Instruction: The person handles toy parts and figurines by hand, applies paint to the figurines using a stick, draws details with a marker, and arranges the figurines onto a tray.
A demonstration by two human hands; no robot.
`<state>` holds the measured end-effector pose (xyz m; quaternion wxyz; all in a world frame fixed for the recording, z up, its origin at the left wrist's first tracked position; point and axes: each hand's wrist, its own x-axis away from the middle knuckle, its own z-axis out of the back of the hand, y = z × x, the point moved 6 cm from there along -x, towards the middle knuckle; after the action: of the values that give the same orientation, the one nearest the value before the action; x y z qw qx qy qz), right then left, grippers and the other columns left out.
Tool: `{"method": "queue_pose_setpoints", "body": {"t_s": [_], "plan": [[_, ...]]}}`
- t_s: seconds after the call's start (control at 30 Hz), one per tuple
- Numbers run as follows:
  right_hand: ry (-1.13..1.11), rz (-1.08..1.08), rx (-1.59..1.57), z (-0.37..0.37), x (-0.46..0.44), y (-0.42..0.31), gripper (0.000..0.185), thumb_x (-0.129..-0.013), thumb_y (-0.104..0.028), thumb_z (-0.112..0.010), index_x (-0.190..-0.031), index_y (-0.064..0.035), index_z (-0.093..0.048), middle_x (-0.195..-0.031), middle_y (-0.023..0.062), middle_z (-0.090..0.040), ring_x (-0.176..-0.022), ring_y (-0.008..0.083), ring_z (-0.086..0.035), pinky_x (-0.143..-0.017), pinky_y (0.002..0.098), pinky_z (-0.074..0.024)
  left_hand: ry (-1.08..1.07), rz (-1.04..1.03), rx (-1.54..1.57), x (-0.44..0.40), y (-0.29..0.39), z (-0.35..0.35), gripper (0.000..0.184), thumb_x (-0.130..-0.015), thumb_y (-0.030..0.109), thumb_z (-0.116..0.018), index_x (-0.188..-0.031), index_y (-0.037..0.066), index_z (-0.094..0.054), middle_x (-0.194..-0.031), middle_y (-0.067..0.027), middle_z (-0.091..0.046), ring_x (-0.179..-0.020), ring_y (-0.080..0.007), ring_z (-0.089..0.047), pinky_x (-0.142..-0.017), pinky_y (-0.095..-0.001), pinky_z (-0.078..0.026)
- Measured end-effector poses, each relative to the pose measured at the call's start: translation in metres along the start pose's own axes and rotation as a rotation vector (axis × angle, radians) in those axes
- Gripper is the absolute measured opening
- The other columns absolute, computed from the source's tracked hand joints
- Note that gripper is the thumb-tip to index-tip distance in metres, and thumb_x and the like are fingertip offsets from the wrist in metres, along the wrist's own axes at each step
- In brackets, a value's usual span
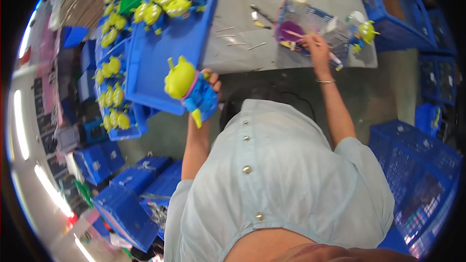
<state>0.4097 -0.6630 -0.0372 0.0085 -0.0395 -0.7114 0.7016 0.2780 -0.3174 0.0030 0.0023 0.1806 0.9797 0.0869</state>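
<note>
My left hand (212, 81) is closed round a toy alien figure (180, 78) with a lime-green head, a pink collar and a blue body. It is held tilted over the near corner of a blue tray. Between the fingers of my right hand (318, 52) is a thin pale stick (296, 34); its kind is too small to tell. The stick's far end reaches over a purple cup (290, 30), which stands in a small blue basket (318, 15). Near that hand lies a white tube-like item (335, 59).
More alien figures lie in the blue tray (160, 63) and in stacked trays at left. Several cotton swabs (236, 44) lie on the grey table (233, 0). Another figure (366, 32) is at the table's right edge. Blue crates (412, 165) stand on both sides.
</note>
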Motion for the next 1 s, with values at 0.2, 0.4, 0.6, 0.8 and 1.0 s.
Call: {"method": "queue_pose_setpoints", "body": {"t_s": [0.2,0.4,0.6,0.8,1.0], "plan": [[0.238,-0.020,-0.102,0.011,0.019,-0.057,0.016,-0.093,-0.017,-0.055,-0.091,-0.0027,-0.062,-0.085,0.0040,-0.065,-0.073,0.0066,-0.055,-0.066,0.0207,-0.0429,-0.020,-0.023,0.099,0.006,0.000,-0.003,0.049,-0.087,0.043,-0.049,-0.118,0.004,-0.047,-0.100,-0.0129,-0.047,-0.087,-0.0268,-0.051,-0.071,-0.0392,-0.053],[-0.267,0.074,-0.329,-0.096,0.073,-0.149,0.014,-0.093,-0.011,-0.053,-0.097,0.0013,-0.059,-0.089,0.0091,-0.065,-0.078,0.0093,-0.056,-0.071,0.0224,-0.0447,-0.077,-0.065,0.115,0.009,0.000,-0.005,0.048,-0.087,0.043,-0.050,-0.116,0.004,-0.048,-0.097,-0.0132,-0.047,-0.084,-0.0258,-0.052,-0.064,-0.0357,-0.053],[-0.668,0.042,-0.397,-0.157,0.120,-0.177,0.017,-0.093,-0.011,-0.052,-0.100,0.0029,-0.057,-0.092,0.0127,-0.063,-0.081,0.0142,-0.059,-0.076,0.0248,-0.0469,0.106,-0.192,-0.031,0.020,0.004,-0.017,0.044,-0.086,0.042,-0.051,-0.108,0.004,-0.051,-0.086,-0.0118,-0.050,-0.072,-0.0228,-0.052,-0.052,-0.0273,-0.044],[-0.702,-0.040,-0.440,-0.166,0.122,-0.168,0.015,-0.092,-0.008,-0.053,-0.102,0.0023,-0.057,-0.093,0.0116,-0.065,-0.088,0.0134,-0.062,-0.079,0.0235,-0.0492,0.091,-0.234,-0.026,0.027,0.002,-0.020,0.044,-0.087,0.041,-0.051,-0.107,0.003,-0.051,-0.087,-0.0120,-0.050,-0.069,-0.0211,-0.052,-0.052,-0.0253,-0.042],[-0.638,-0.117,-0.473,-0.166,0.123,-0.164,0.019,-0.093,-0.015,-0.053,-0.100,0.0030,-0.056,-0.092,0.0133,-0.063,-0.083,0.0139,-0.060,-0.076,0.0251,-0.0476,-0.104,-0.165,0.021,0.034,0.001,-0.018,0.043,-0.096,0.038,-0.039,-0.119,0.001,-0.043,-0.089,-0.0130,-0.046,-0.070,-0.0238,-0.054,-0.055,-0.0317,-0.050]]}}
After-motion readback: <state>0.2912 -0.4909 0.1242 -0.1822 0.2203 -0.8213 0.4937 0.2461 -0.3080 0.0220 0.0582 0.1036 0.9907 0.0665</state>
